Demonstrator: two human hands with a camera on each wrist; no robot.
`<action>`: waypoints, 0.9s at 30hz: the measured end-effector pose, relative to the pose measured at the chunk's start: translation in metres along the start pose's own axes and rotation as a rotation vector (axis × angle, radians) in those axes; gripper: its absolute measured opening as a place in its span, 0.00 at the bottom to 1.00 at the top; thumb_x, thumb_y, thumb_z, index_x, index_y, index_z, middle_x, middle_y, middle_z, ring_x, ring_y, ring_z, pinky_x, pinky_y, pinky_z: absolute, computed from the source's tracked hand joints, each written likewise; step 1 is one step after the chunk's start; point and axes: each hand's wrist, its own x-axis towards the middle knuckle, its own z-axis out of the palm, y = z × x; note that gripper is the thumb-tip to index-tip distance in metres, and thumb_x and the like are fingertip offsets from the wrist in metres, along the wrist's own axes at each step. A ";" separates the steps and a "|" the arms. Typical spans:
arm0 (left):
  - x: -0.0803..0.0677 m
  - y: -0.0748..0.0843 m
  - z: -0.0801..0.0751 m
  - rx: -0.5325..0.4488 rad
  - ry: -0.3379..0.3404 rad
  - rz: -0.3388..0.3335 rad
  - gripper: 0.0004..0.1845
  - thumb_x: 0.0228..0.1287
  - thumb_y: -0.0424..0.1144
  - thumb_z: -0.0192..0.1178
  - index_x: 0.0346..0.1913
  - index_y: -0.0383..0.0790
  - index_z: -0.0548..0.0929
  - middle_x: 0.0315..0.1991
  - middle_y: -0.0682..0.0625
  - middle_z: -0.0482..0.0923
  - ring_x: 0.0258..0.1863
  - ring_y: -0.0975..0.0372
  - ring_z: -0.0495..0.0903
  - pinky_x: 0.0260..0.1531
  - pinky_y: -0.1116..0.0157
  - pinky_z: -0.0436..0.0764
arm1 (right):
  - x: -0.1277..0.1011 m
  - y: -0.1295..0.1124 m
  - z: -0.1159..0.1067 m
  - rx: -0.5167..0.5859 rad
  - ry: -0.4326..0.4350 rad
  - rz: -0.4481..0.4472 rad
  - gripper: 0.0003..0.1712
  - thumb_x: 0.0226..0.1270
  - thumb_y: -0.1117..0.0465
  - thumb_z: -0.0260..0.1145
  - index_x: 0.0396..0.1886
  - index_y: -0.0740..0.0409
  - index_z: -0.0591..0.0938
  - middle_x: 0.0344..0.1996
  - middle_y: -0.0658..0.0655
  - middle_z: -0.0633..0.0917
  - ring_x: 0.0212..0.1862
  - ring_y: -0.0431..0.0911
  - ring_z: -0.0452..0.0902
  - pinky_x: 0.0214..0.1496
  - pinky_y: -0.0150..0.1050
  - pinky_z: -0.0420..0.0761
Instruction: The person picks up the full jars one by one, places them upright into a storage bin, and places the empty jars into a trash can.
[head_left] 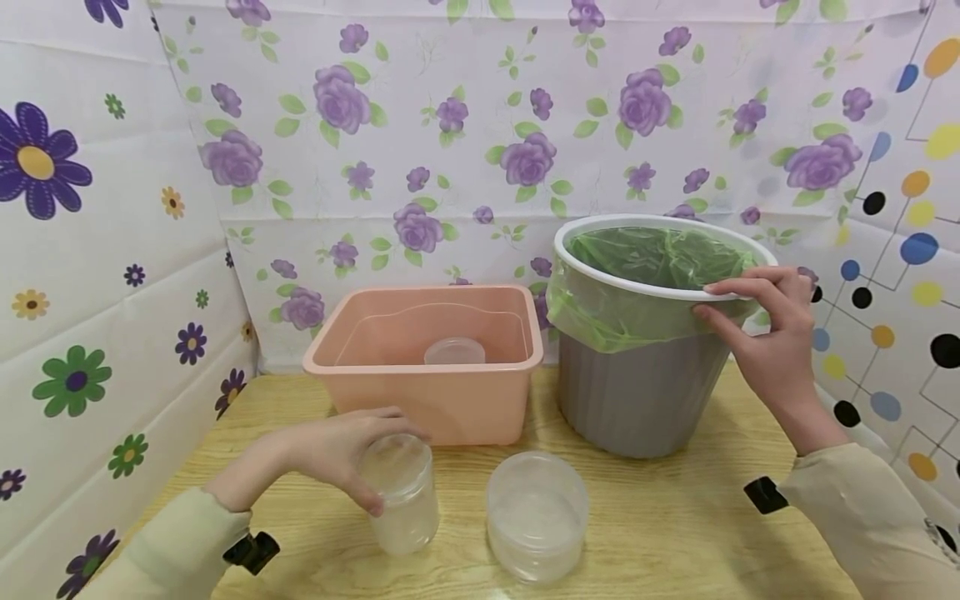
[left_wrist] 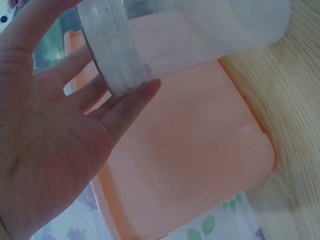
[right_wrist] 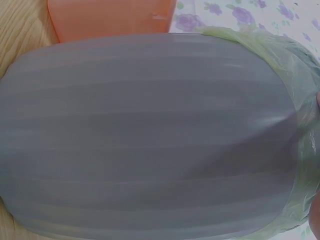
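Observation:
My left hand (head_left: pixel 341 454) grips a clear, lidded plastic jar (head_left: pixel 408 512) around its lid, thumb on the near side and fingers on the far side. In the left wrist view the jar's ribbed lid (left_wrist: pixel 117 50) lies between thumb and fingers. At the right, my right hand (head_left: pixel 780 342) pinches the white rim (head_left: pixel 600 271) of a grey trash can (head_left: pixel 637 400), which leans to one side. A green plastic bag (head_left: pixel 600 317) lines the can and folds over its outside. A wider clear round container (head_left: pixel 536 521) stands on the table between my hands.
Behind the jar sits a pink plastic basin (head_left: pixel 427 404), with a clear round object (head_left: pixel 454 352) inside it. Everything rests on a wood-grain table (head_left: pixel 660 533). Flower-print sheets (head_left: pixel 465 167) close off the back and left; a dotted sheet (head_left: pixel 892 333) hangs at the right.

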 end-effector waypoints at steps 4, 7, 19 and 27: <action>0.005 -0.002 -0.002 0.017 -0.012 0.041 0.44 0.43 0.56 0.76 0.67 0.55 0.72 0.59 0.55 0.74 0.60 0.60 0.73 0.62 0.54 0.74 | -0.001 0.000 0.000 -0.008 -0.003 0.000 0.12 0.51 0.75 0.75 0.36 0.73 0.84 0.42 0.30 0.73 0.50 0.29 0.63 0.62 0.33 0.52; 0.009 -0.004 -0.004 0.038 -0.013 0.086 0.43 0.43 0.55 0.76 0.66 0.52 0.73 0.59 0.54 0.75 0.60 0.59 0.73 0.62 0.55 0.75 | -0.001 0.000 -0.001 -0.012 -0.005 0.004 0.12 0.51 0.75 0.75 0.36 0.73 0.84 0.42 0.30 0.73 0.50 0.29 0.63 0.61 0.32 0.53; 0.019 -0.008 -0.011 0.111 -0.048 0.101 0.44 0.41 0.56 0.77 0.65 0.52 0.72 0.59 0.56 0.75 0.60 0.59 0.74 0.63 0.53 0.73 | -0.001 0.003 -0.001 -0.022 -0.010 0.004 0.13 0.49 0.77 0.75 0.36 0.72 0.84 0.42 0.30 0.73 0.50 0.29 0.63 0.61 0.32 0.53; 0.024 0.009 -0.033 0.134 -0.167 0.047 0.43 0.41 0.52 0.78 0.65 0.54 0.72 0.62 0.56 0.75 0.63 0.58 0.73 0.65 0.52 0.72 | -0.001 0.005 -0.001 -0.031 -0.013 0.007 0.13 0.48 0.79 0.74 0.37 0.72 0.85 0.42 0.30 0.73 0.50 0.29 0.63 0.61 0.33 0.53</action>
